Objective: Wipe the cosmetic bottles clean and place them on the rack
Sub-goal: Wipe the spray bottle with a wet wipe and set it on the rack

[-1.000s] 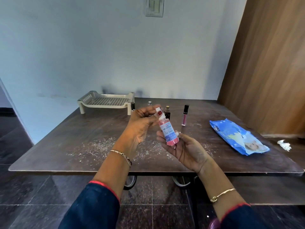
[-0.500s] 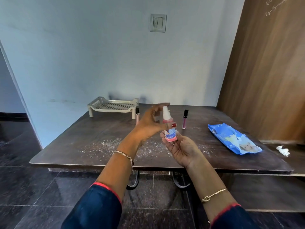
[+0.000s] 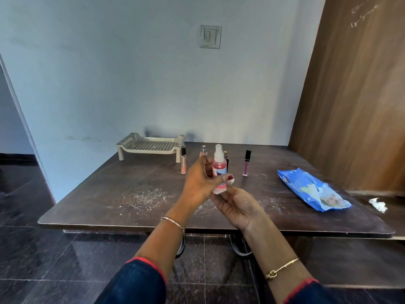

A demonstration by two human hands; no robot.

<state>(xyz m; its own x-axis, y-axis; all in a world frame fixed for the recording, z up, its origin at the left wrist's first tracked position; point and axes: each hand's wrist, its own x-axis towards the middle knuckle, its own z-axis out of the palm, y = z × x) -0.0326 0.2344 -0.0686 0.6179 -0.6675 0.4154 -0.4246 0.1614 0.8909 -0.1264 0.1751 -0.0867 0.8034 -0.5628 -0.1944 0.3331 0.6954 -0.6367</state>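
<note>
Pink spray bottle (image 3: 219, 167) held upright above the near-middle of the worktop (image 3: 131, 194), white spray head on top, blue-white label on the body. Left hand (image 3: 200, 183) clamped around the bottle's lower body from the left, thumb with red nail across the label. Right hand (image 3: 237, 205) sits just below and right of the bottle, palm up, fingers loosely curled under the base; a bit of white wipe (image 3: 230, 180) pinched against the bottle near the left thumb. Whether the right hand actually grips the bottle or only cups it, cannot tell.

Behind the bottle, on the far part of the worktop: small pink perfume bottle (image 3: 203, 152) partly hidden by the left hand, a dark bottle (image 3: 226, 159) mostly hidden behind the spray bottle, purple lip gloss tube (image 3: 246, 163) with black cap standing to the right, peach lip gloss tube (image 3: 183, 160) standing to the left.

Beige perforated rack (image 3: 151, 147) at the far left corner, just beside the peach tube. Blue wipes pack (image 3: 311, 191) lying flat on the right side, well apart from the hands. Crumpled white tissue (image 3: 378, 204) beyond it at the right edge. White powdery specks (image 3: 140, 199) scattered on the worktop, left of the hands. Light switch (image 3: 210, 36) on the wall, wooden door (image 3: 355, 95) to the right.
</note>
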